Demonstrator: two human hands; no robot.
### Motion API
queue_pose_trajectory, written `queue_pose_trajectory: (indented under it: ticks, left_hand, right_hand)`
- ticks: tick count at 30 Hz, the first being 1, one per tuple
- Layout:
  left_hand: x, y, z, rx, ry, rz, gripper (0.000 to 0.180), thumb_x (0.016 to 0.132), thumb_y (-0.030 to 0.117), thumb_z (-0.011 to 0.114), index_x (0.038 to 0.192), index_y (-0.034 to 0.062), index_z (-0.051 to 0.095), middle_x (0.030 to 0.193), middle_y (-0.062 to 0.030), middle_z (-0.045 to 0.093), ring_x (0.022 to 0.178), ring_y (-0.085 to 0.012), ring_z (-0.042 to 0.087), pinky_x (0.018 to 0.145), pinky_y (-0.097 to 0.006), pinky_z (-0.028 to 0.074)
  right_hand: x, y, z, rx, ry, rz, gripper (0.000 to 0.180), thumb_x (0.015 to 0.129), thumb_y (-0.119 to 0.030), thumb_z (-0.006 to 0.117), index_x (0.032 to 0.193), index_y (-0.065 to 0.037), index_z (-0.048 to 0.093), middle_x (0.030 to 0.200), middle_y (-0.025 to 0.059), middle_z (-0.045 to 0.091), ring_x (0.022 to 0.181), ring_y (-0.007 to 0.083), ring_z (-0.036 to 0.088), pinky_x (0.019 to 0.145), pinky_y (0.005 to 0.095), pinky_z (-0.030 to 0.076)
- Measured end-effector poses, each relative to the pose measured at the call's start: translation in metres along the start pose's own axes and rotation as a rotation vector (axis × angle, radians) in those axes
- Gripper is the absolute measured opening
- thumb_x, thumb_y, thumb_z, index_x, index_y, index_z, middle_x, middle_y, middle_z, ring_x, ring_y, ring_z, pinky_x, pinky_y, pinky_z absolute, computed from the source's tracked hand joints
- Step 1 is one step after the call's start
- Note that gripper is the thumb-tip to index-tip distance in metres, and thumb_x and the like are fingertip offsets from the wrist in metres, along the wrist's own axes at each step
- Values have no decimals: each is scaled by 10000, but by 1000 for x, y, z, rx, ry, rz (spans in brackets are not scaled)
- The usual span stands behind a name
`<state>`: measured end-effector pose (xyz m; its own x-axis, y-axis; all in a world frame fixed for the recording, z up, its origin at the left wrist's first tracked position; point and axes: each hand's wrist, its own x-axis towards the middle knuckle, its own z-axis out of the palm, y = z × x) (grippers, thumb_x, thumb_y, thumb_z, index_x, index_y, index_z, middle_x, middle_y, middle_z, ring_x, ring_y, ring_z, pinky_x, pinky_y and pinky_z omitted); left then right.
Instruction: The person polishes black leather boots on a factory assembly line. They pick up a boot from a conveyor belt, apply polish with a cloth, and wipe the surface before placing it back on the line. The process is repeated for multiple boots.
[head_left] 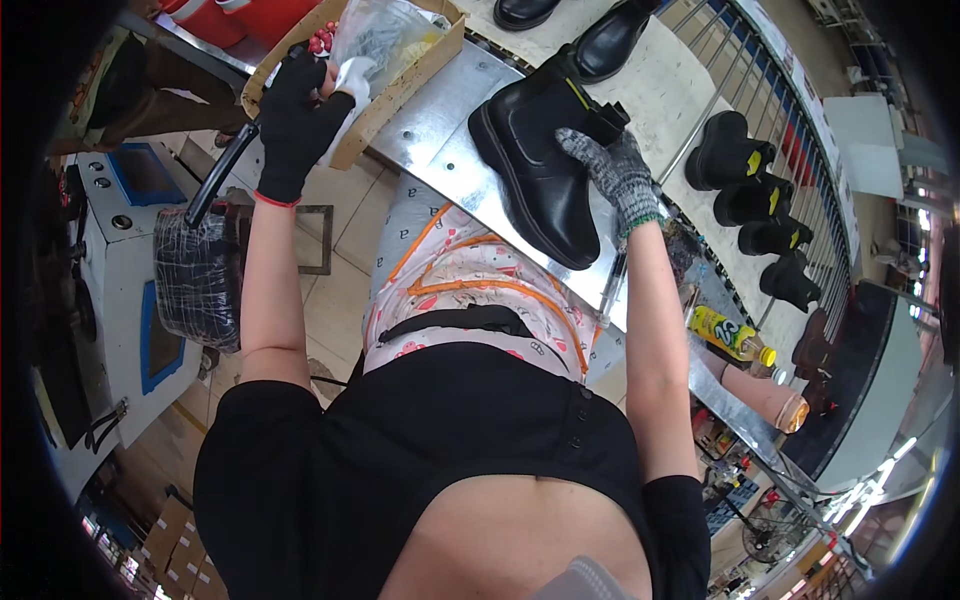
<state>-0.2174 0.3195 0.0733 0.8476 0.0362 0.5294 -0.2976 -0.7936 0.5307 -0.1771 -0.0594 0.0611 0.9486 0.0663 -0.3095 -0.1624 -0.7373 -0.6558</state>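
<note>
In a grey knitted glove, my right hand grips a black ankle boot near its opening. The boot lies tilted over a metal work surface, its toe pointing toward me and its sole to the left. A black glove with bare fingertips covers my left hand, which is closed on a white cloth above a shallow cardboard box. Inside the box are a clear plastic bag and small round red things.
More black boots stand on the pale conveyor belt, with several others along its far side. A yellow-labelled bottle lies at the right. Red bins sit at upper left, near a grey machine and a black-wrapped seat.
</note>
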Motion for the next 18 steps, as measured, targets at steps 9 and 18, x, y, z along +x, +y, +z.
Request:
queue_pose_trajectory:
  ticks: [9, 18]
  left_hand:
    - [-14, 57, 91, -83, 31, -116, 181, 793, 234, 667, 836, 74, 594, 655, -75, 567, 599, -200, 578, 552, -330, 448]
    - [-54, 45, 162, -460, -39, -441, 201, 737, 186, 697, 853, 55, 598, 737, -91, 612, 654, -196, 607, 597, -305, 461]
  right_hand:
    - [-6, -7, -3, 72, -52, 4, 724, 665, -517, 736, 1180, -33, 578, 1107, 154, 631, 1036, 266, 593, 928, 366, 436]
    - [-2, 4, 4, 54, -8, 24, 751, 670, -511, 740, 1191, -3, 553, 1135, 155, 615, 1064, 263, 575, 956, 356, 420]
